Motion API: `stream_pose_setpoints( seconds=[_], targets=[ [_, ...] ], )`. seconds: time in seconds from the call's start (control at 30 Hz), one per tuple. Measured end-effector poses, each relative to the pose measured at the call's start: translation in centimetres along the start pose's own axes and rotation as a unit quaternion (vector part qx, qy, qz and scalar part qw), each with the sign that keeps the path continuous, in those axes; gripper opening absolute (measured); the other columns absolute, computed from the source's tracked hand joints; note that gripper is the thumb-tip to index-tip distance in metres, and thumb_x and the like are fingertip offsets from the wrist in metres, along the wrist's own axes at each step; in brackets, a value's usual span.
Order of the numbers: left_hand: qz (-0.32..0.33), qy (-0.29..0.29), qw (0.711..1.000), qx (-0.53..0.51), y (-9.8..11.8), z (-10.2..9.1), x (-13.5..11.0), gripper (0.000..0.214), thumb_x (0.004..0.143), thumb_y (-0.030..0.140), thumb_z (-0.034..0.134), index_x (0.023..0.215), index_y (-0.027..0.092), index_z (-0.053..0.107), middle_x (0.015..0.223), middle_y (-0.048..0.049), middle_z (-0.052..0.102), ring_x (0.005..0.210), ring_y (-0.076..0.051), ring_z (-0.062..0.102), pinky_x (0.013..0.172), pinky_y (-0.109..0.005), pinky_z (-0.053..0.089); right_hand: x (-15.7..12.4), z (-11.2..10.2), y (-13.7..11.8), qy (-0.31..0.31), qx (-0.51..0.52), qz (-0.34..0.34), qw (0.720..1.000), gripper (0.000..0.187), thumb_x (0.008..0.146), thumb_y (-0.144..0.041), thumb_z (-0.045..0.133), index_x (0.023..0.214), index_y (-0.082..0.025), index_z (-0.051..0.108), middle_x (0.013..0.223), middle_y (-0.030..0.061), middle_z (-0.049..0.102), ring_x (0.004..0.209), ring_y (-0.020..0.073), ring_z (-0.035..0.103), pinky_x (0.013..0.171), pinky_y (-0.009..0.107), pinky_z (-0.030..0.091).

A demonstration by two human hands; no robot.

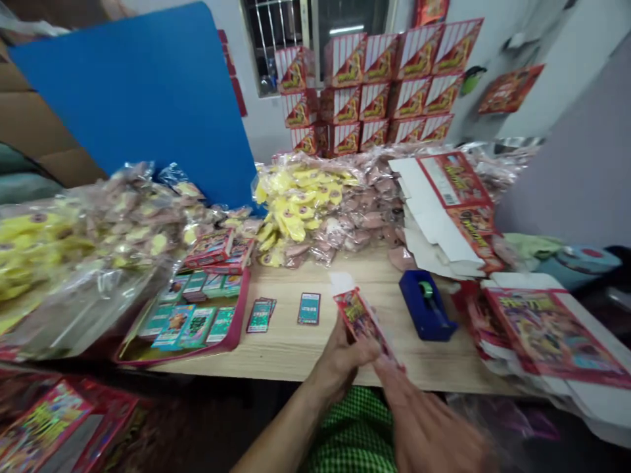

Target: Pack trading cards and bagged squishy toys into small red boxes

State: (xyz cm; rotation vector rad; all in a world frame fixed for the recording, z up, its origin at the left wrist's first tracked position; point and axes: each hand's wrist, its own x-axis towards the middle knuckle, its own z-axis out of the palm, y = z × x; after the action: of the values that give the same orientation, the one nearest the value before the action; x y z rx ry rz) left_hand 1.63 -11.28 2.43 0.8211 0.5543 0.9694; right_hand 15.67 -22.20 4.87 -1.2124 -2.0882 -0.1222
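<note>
Nearest, a blurred right hand [424, 410] is seen with its fingers looking straight and their tips at the low end of a thin, shiny red card box with a white flap at the top [363, 316]; whether the box is pinched by them cannot be told. The box is held, tilted, above the near part of a pale wooden table [286, 358] by the left hand [348, 361], its fingers closed round the lower part and the thumb laid across the front. It should be light and a bit stiff, likely easily dented, maybe slippery. It is best held softly by its long edges. Past the hands, a small teal card [309, 309] is set on the left, a dark blue tape holder [419, 312] on the right. Farthest, red-and-white boxes [345, 105] are stacked.
</note>
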Motion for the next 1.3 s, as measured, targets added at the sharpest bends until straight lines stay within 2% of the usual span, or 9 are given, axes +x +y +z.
stream_pose_setpoints(
  seconds=[0.1, 0.3, 0.5, 0.6, 0.73, 0.97, 1.07, 1.17, 1.3],
  targets=[
    [-0.027, 0.008, 0.999, -0.026, -0.1, -0.4, -0.1, 0.08, 0.061, 0.052, 0.091, 0.127, 0.018, 0.062, 0.124, -0.0148, 0.068, 0.12, -0.036, 0.062, 0.103, -0.046, 0.048, 2.4, -0.8, 0.8, -0.079, 0.013, -0.034, 0.996, 0.058, 0.1, -0.015, 0.043, 0.158, -0.013, 0.037, 0.141, 0.0157, 0.063, 0.125, 0.0252, 0.064, 0.094, 0.034, 0.06],
    [-0.055, -0.107, 0.993, 0.014, 0.9, -1.9, -1.5, 0.099, 0.043, 0.031, 0.101, 0.131, 0.022, 0.058, 0.126, -0.0118, 0.07, 0.117, -0.037, 0.066, 0.102, -0.047, 0.051, 6.5, -1.4, 5.1, -0.073, 0.179, 0.155, 0.969, 0.027, 0.102, -0.025, 0.044, 0.118, -0.02, 0.065, 0.147, 0.015, 0.053, 0.14, 0.0296, 0.048, 0.115, 0.053, 0.043],
    [-0.023, 0.083, 0.995, 0.05, 1.7, -2.0, -1.1, 0.08, 0.053, 0.029, 0.097, 0.122, 0.019, 0.058, 0.109, -0.0115, 0.078, 0.087, -0.029, 0.076, 0.081, -0.041, 0.062, 4.0, 2.0, 7.9, -0.08, 0.507, 0.318, 0.797, 0.049, 0.099, -0.041, 0.056, 0.146, -0.028, 0.049, 0.146, 0.0102, 0.054, 0.132, 0.0282, 0.054, 0.11, 0.05, 0.044],
    [-0.028, 0.116, 0.991, 0.068, 1.6, -1.4, -0.6, 0.065, 0.058, 0.03, 0.095, 0.113, 0.015, 0.066, 0.103, -0.0121, 0.079, 0.079, -0.027, 0.077, 0.077, -0.039, 0.063, 3.5, 4.0, 7.0, -0.073, 0.577, 0.34, 0.738, 0.04, 0.101, -0.046, 0.055, 0.133, -0.023, 0.061, 0.126, 0.0078, 0.066, 0.117, 0.0258, 0.062, 0.1, 0.041, 0.051],
    [-0.022, 0.146, 0.986, 0.082, 0.7, -1.4, -0.4, 0.048, 0.065, 0.036, 0.092, 0.101, 0.012, 0.072, 0.093, -0.0109, 0.08, 0.077, -0.026, 0.076, 0.078, -0.04, 0.063, 3.7, 5.6, 6.2, 0.02, 0.553, 0.4, 0.73, 0.031, 0.09, -0.047, 0.069, 0.106, -0.021, 0.066, 0.094, 0.0028, 0.071, 0.082, 0.0217, 0.066, 0.072, 0.032, 0.055],
    [-0.02, 0.126, 0.98, 0.149, -1.9, -3.0, -2.5, 0.065, 0.075, 0.038, 0.087, 0.129, 0.017, 0.056, 0.113, -0.0121, 0.075, 0.099, -0.026, 0.074, 0.092, -0.041, 0.059, 1.9, 6.6, 6.4, 0.085, 0.572, 0.403, 0.71, 0.031, 0.093, -0.048, 0.065, 0.112, -0.024, 0.058, 0.094, 0.0017, 0.07, 0.079, 0.0195, 0.065, 0.074, 0.03, 0.053],
    [0.111, 0.215, 0.944, 0.225, -3.3, -3.1, -3.5, 0.07, 0.087, 0.044, 0.075, 0.145, 0.025, 0.041, 0.125, -0.0106, 0.069, 0.108, -0.023, 0.07, 0.093, -0.035, 0.056, 0.7, 6.8, 6.1, 0.029, 0.498, 0.398, 0.77, 0.031, 0.097, -0.049, 0.059, 0.116, -0.024, 0.058, 0.091, 0.0006, 0.067, 0.078, 0.0182, 0.062, 0.072, 0.028, 0.05],
    [0.138, 0.246, 0.911, 0.3, -3.8, -3.1, -4.3, 0.046, 0.095, 0.052, 0.062, 0.129, 0.021, 0.059, 0.116, -0.0092, 0.07, 0.101, -0.022, 0.067, 0.087, -0.031, 0.053, 0.2, 6.4, 6.1, -0.038, 0.451, 0.364, 0.814, 0.03, 0.099, -0.05, 0.054, 0.101, -0.021, 0.063, 0.084, 0.0002, 0.062, 0.074, 0.0166, 0.056, 0.067, 0.027, 0.044],
    [0.114, 0.204, 0.915, 0.329, -2.9, -3.3, -4.8, 0.039, 0.098, 0.055, 0.055, 0.089, 0.019, 0.069, 0.084, -0.0034, 0.064, 0.078, -0.018, 0.058, 0.073, -0.026, 0.047, 1.1, 4.9, 6.9, -0.12, 0.492, 0.367, 0.781, 0.039, 0.092, -0.058, 0.063, 0.086, -0.019, 0.059, 0.075, -0.001, 0.056, 0.07, 0.0159, 0.05, 0.064, 0.027, 0.039]
  ],
)
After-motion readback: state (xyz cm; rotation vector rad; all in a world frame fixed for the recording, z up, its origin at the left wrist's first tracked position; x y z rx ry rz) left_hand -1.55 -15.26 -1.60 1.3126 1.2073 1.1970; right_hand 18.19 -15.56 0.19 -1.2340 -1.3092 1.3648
